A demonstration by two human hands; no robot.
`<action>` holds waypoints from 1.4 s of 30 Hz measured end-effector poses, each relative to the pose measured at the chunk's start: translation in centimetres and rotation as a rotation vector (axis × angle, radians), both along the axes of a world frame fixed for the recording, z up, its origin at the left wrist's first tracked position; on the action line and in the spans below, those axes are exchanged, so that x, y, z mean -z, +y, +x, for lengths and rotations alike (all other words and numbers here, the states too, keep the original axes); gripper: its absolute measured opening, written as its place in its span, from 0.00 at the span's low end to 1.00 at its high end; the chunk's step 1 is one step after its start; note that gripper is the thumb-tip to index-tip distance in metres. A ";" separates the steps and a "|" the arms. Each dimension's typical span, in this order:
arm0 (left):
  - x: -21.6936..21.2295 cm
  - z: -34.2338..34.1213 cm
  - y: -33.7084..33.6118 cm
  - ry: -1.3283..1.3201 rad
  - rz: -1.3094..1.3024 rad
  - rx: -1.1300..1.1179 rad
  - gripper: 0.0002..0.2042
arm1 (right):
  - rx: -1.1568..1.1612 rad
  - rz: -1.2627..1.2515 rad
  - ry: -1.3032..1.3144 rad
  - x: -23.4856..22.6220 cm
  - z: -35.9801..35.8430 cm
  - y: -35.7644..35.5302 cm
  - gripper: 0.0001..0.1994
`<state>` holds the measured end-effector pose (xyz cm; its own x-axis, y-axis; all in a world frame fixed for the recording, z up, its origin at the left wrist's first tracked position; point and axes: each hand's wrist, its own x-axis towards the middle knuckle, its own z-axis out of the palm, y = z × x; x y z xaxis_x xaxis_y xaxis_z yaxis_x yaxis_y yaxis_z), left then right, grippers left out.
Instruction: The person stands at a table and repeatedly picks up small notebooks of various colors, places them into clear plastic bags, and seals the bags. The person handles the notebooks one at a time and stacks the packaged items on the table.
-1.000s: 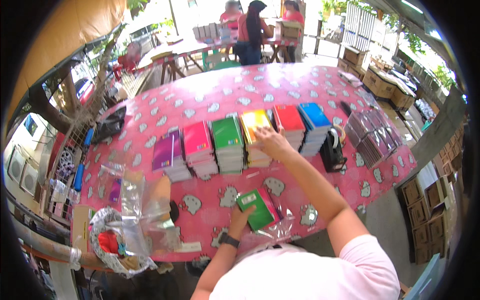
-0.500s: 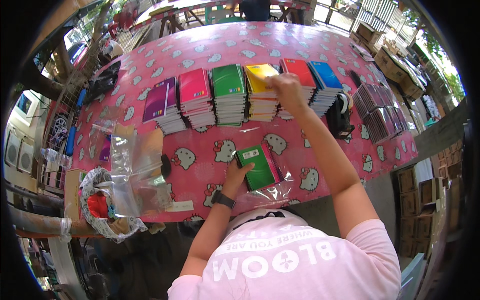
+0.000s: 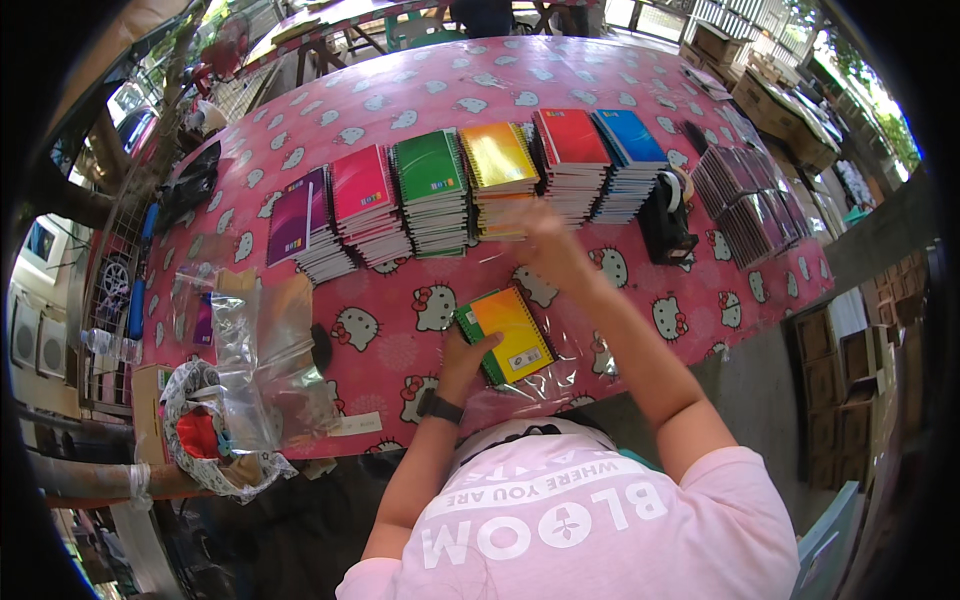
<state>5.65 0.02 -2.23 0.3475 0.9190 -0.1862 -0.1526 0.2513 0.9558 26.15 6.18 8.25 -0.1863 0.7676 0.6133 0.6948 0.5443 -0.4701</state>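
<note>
My left hand (image 3: pixel 463 357) grips the near left corner of a small pile of spiral notebooks (image 3: pixel 508 335), a yellow one lying on a green one, on a clear plastic sleeve (image 3: pixel 565 372) at the front of the pink patterned table (image 3: pixel 400 100). My right hand (image 3: pixel 543 243) is blurred and hovers in front of the yellow stack (image 3: pixel 498 160) and red stack (image 3: pixel 572 145). Nothing shows in its fingers. The purple (image 3: pixel 292 222), pink (image 3: pixel 362 190), green (image 3: pixel 430 172) and blue (image 3: pixel 630 140) stacks complete the row.
A black tape dispenser (image 3: pixel 665 215) and dark wrapped bundles (image 3: pixel 745 195) lie at the right. Clear plastic bags (image 3: pixel 262 340) and a cloth-lined basket (image 3: pixel 205 440) sit at the front left. A black bag (image 3: pixel 190 185) lies far left. Cardboard boxes (image 3: pixel 850 370) stand beside the table's right end.
A yellow notebook now lies on the green one under my left hand. My right hand has come off the yellow stack toward me. The view has tilted further down.
</note>
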 end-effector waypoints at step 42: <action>-1.0 0.0 -0.2 -0.062 -0.026 -0.010 0.22 | 0.857 -0.611 -0.657 -10.1 15.0 7.1 0.23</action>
